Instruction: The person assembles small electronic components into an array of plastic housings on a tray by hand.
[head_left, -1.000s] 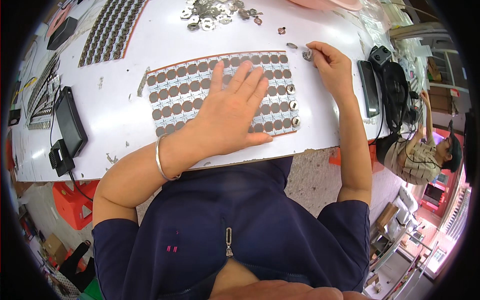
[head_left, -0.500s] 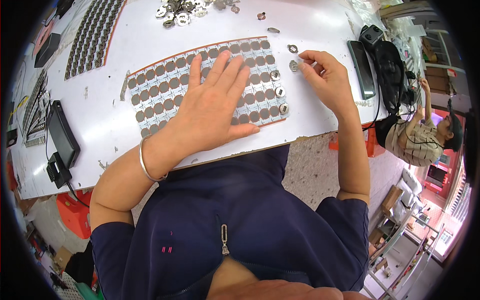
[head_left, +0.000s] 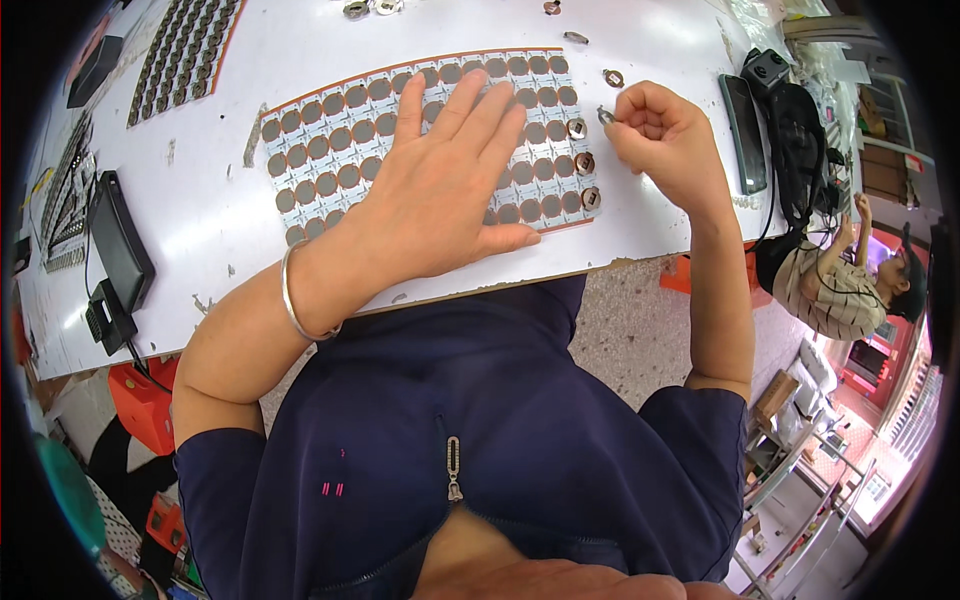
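A panel of white circuit boards [head_left: 330, 165], marked with rows of round grey discs, lies on the white table. My left hand [head_left: 430, 200] rests flat across its middle, fingers spread, hiding several discs. Three round metal clips sit along the panel's right edge, the middle clip [head_left: 585, 163] among them. Just right of that edge, my right hand [head_left: 668, 140] pinches a small round metal clip [head_left: 606, 116] between thumb and forefinger, tilted and held near the panel's upper right. Beyond it lies a loose dark clip [head_left: 613, 78].
Further clips [head_left: 576, 38] lie at the far side. A second panel [head_left: 185, 60] filled with dark round parts is at far left. A black phone [head_left: 743, 135] and cables lie on the right, a black device [head_left: 122, 240] on the left. Another person [head_left: 840, 285] is at far right.
My right thumb and forefinger have closed on the clip that lay beside the panel and it is now tilted between them. My left hand stays on the panel; the whole view has shifted slightly.
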